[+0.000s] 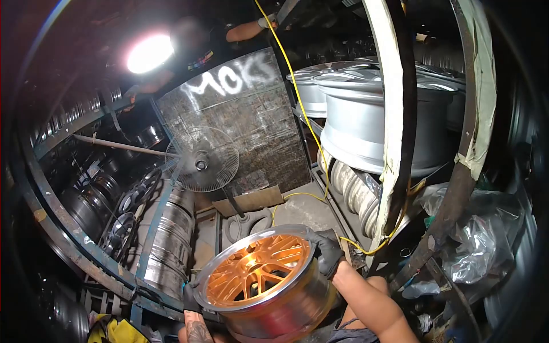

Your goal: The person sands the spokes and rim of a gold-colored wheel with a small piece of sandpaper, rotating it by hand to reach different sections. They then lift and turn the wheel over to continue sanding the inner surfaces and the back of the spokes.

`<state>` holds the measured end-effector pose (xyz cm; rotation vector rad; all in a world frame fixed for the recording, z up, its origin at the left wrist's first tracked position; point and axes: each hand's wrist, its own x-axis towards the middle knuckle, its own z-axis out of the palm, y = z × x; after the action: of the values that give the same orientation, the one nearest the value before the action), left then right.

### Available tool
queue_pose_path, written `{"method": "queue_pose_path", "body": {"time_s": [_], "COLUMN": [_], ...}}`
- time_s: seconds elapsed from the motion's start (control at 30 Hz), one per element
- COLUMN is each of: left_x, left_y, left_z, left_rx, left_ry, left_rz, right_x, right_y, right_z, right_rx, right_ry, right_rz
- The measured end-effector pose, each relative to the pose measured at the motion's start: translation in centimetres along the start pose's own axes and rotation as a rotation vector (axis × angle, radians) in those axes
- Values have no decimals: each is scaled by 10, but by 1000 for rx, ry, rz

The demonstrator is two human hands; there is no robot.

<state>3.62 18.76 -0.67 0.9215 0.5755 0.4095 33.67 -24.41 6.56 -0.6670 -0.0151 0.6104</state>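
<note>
A wheel rim (274,306) with orange-gold spokes and a polished silver lip is tilted, face up, at the bottom centre. My right hand (327,254), in a dark glove, grips the rim's right edge with the fingers over the lip. On the opposite side, my left hand (191,297), also gloved, is closed on the left edge. The rim is above my lap, between both forearms. Its underside is hidden.
A fan (201,160) stands before a dark board (246,131) with white lettering. Silver wheels (354,131) are stacked at right, behind wrapped posts (389,114). A yellow cable (309,120) hangs down. Metal racks (151,246) line the left. Another person's hand (266,23) shows at the top.
</note>
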Motion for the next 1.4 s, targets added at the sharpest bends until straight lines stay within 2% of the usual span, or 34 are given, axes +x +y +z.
{"method": "queue_pose_path", "body": {"time_s": [0.1, 0.2, 0.23, 0.27, 0.3, 0.33, 0.37, 0.4, 0.43, 0.53, 0.57, 0.67, 0.73, 0.8, 0.83, 0.93, 0.97, 1.0, 1.03, 1.07, 1.13, 1.2, 1.3, 1.33, 1.37, 1.4], "left_x": [26, 56, 74, 70, 61, 35, 44, 20, 18, 52, 31, 60, 64, 62, 70, 82, 83, 82, 76, 70, 62, 76, 57, 38, 19, 7], "left_y": [-7, -1, 0, 5, 6, 18, 29, 39, 47, 67, 74, 63, 61, 54, 55, 67, 67, 68, 69, 69, 68, 58, 35, 24, 12, 1], "left_z": [-11, -44, -55, -40, -26, 29, 27, 63, 81, 71, 102, 88, 108, 146, 143, 160, 163, 164, 168, 168, 168, 128, 100, 96, 92, 81], "left_rx": [-59, 161, 9, -144, -141, -135, -139, -64, -11, 195, 182, 188, 148, 265, 371, 657, 688, 723, 794, 856, 976, 1136, 1413, 1508, 1598, 1597], "left_ry": [14, -30, -7, 19, 90, 154, 66, 99, 73, 42, 81, 105, 232, 391, 379, 384, 367, 350, 340, 391, 488, 476, 496, 513, 536, 501], "left_rz": [87, 166, 143, 119, 181, 239, 138, 261, 289, 435, 379, 619, 634, 812, 865, 1086, 1086, 1086, 1082, 1044, 962, 1054, 1491, 1569, 1652, 1662], "right_x": [12, 17, 27, 31, 34, 26, 36, 46, 55, 65, 70, 82, 80, 87, 90, 89, 97, 105, 104, 101, 101, 99, 65, 66, 52, 32], "right_y": [7, 3, 6, 6, 6, -5, 0, 5, 8, 20, 26, 45, 39, 37, 38, 38, 38, 39, 34, 28, 22, 15, 10, 18, 21, 21], "right_z": [-2, 9, 12, 14, 16, 37, 39, 41, 42, 74, 79, 97, 101, 104, 111, 121, 120, 120, 120, 116, 110, 99, 83, 65, 57, 52], "right_rx": [-46, -47, -5, -140, -156, -171, -249, -327, -261, -2, -43, -68, -159, -205, -202, -228, -202, -267, -375, -483, -675, -828, -984, -953, -989, -1010], "right_ry": [49, 101, 135, 95, 77, 63, 82, 105, 101, 150, 195, 267, 290, 314, 284, 251, 264, 331, 344, 363, 375, 371, 341, 272, 267, 249], "right_rz": [-48, -121, -88, -172, -214, -261, -319, -377, -406, -404, -442, -663, -764, -743, -958, -901, -892, -1007, -962, -914, -968, -979, -960, -1065, -1075, -927]}}
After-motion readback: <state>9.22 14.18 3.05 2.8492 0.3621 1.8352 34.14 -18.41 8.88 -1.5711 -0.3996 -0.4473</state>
